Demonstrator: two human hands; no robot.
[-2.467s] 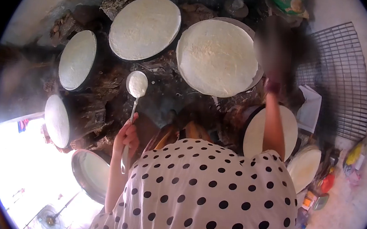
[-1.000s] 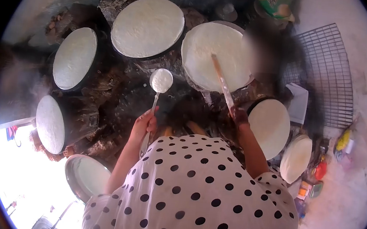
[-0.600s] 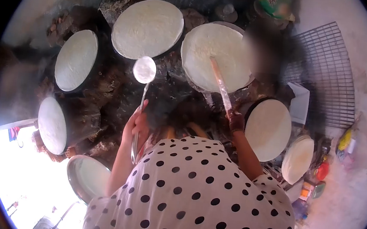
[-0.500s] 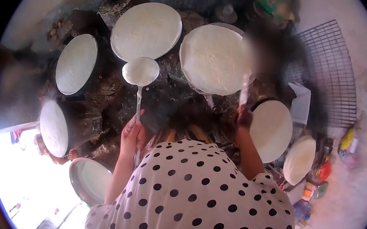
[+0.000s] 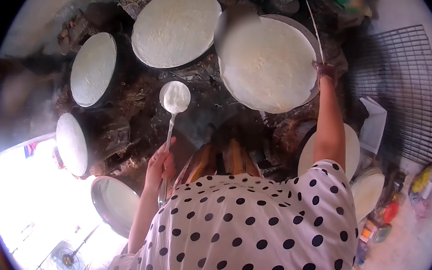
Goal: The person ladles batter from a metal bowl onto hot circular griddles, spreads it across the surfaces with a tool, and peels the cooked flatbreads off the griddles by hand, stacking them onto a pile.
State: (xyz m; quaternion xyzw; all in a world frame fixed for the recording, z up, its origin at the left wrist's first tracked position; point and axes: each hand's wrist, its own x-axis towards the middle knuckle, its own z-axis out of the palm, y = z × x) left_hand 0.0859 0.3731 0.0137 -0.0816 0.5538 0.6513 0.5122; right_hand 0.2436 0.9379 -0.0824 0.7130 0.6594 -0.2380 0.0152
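Dark floor (image 5: 197, 111) | left hand (image 5: 162, 165) grips ladle (image 5: 175, 97) | right hand (image 5: 324, 71) clasps thin stick (image 5: 315, 31) beside far-right griddle (image 5: 301, 28) | advice: keep ladle level, stick steady

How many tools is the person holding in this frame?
2. The ladle is in the left hand, bowl pointing away from the person; the thin stick is in the right hand. No other held tool shows.
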